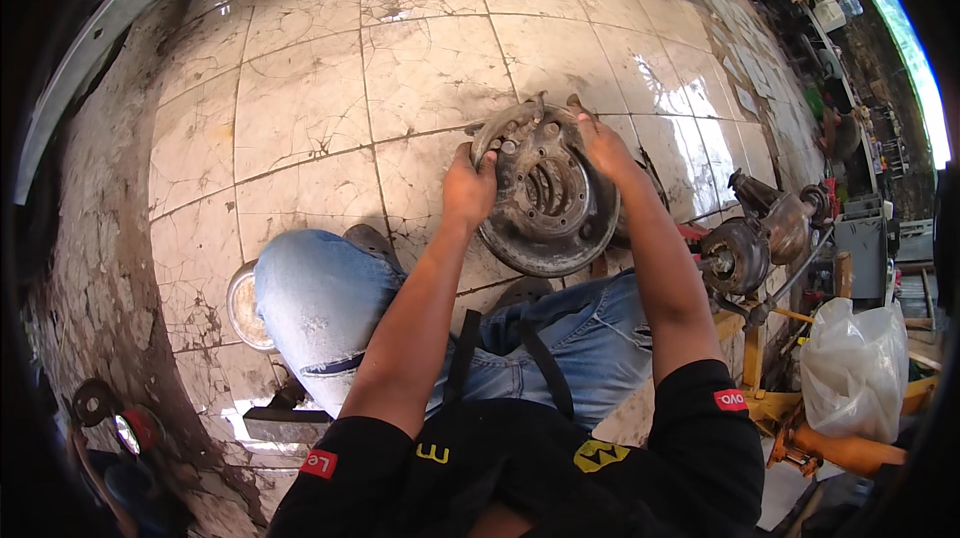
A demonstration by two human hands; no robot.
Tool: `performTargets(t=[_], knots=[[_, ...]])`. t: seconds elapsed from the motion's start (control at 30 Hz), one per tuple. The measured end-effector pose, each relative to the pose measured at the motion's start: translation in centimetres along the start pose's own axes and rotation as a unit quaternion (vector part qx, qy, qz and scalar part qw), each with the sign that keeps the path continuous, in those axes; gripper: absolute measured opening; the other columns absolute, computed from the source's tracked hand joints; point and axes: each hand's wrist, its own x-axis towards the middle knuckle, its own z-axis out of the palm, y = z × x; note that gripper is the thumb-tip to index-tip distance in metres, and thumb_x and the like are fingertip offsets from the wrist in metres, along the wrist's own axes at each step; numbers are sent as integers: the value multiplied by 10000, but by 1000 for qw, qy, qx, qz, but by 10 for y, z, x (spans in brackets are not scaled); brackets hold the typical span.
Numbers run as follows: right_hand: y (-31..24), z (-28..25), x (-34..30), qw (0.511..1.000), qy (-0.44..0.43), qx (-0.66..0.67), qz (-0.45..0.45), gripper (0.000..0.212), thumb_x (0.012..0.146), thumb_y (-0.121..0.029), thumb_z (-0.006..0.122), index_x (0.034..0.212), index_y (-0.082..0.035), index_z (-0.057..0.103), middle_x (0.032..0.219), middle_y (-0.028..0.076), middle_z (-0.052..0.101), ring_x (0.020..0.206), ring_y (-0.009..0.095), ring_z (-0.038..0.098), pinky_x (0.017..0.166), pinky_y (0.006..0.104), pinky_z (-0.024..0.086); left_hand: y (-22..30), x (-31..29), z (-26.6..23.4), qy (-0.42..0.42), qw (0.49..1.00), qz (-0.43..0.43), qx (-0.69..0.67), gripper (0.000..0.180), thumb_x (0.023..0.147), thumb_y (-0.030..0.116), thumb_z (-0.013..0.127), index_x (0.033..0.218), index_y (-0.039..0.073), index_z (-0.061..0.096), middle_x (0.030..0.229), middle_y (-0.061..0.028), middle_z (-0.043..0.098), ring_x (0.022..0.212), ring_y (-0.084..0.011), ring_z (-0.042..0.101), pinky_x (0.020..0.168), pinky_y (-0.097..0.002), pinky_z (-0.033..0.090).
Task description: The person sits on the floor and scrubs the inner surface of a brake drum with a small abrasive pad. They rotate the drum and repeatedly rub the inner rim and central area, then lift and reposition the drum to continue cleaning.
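Rusty hub stands tilted on the tiled floor; left hand and right hand each curl around its rim.

The brake drum assembly is bare metal, dull grey-brown, rough with rust and grime. The floor tiles are glazed ceramic, glossy, finely cracked and stained. The jeans are matt blue denim, worn pale. At right, a plastic bag looks thin and translucent white; the axle part near it is greasy dark metal.
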Motion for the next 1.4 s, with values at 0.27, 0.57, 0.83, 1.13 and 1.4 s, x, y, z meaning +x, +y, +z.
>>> performTargets(t=[0.27,0.57,0.83,1.13,1.4], knots=[[-15,1,0,994,6,39,-100,511,980,-501,338,1275,-167,588,1268,202,566,1185,379,525,998,420,413,-2,1,5,9,1000,-9,14,452,949,277,549,1255,-52,503,1112,-282,625,1062,-397,605,917,-404,452],[-34,7,20,990,48,16,-129,395,936,-385,497,1158,-94,643,1099,208,644,1007,387,607,886,440,477,-11,4,8,25,999,1,22,376,955,258,551,1200,-28,535,1069,-274,637,1017,-410,614,879,-415,460],[-43,-1,67,980,-173,-94,-23,454,949,-350,409,1214,-31,592,1201,228,598,1081,399,579,934,450,453,-30,3,9,15,999,30,-12,432,966,306,550,1212,-48,523,1100,-243,640,1020,-323,624,887,-379,462],[-27,22,43,992,-18,-18,-125,470,949,-355,365,1201,-26,586,1185,228,606,1102,389,567,962,454,432,-18,-2,14,45,998,23,39,413,962,278,546,1210,-52,520,1065,-265,643,1004,-389,630,866,-389,471],[-56,-13,45,987,-144,-73,-13,629,955,-472,320,1274,28,530,1261,282,545,1179,412,518,1006,460,395,-9,-6,17,27,1000,13,7,385,961,261,544,1201,-40,533,1051,-263,648,994,-378,636,850,-396,475]])
